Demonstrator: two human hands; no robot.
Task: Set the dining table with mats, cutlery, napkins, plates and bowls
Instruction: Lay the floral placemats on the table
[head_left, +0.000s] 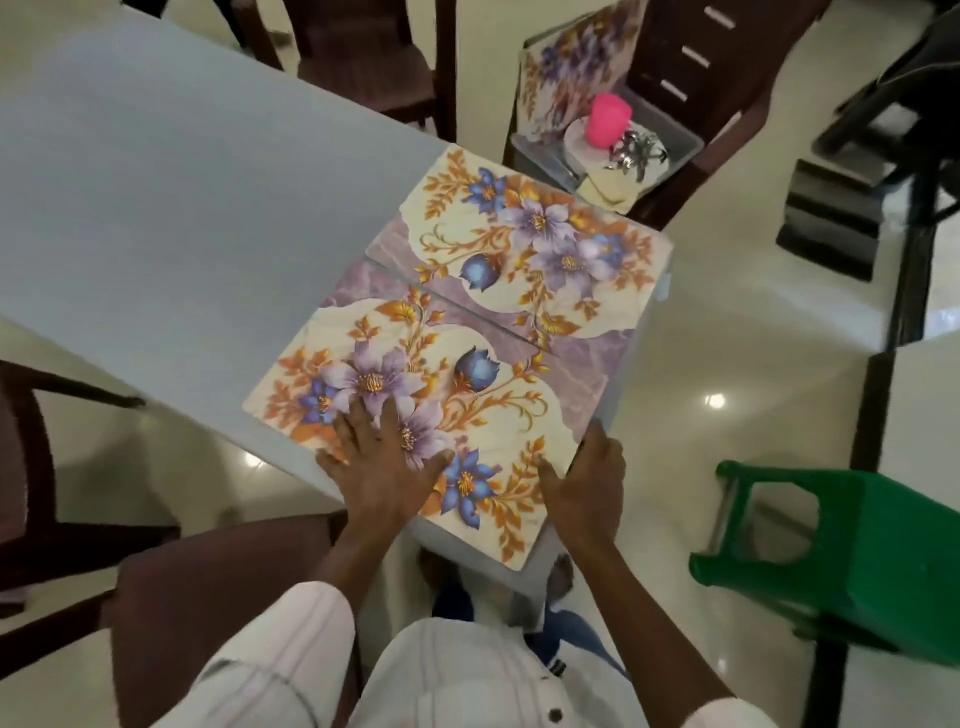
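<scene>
Flat and released, the left grip (387, 462) presses the near mat (467, 395) on the desk (156, 182); the right grip (587, 478) meets its edge, thumb on top, whether clasping cannot be told.

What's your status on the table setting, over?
Left hand flat on near floral rectangular placemat; right hand grips its edge. Second floral placemat lies just beyond. Nothing on either mat.

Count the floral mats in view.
3. The near mat lies on the table, left hand flat on it, right hand gripping its edge; the second mat lies just beyond; the third mat stands in the bin, perhaps hiding more.
</scene>
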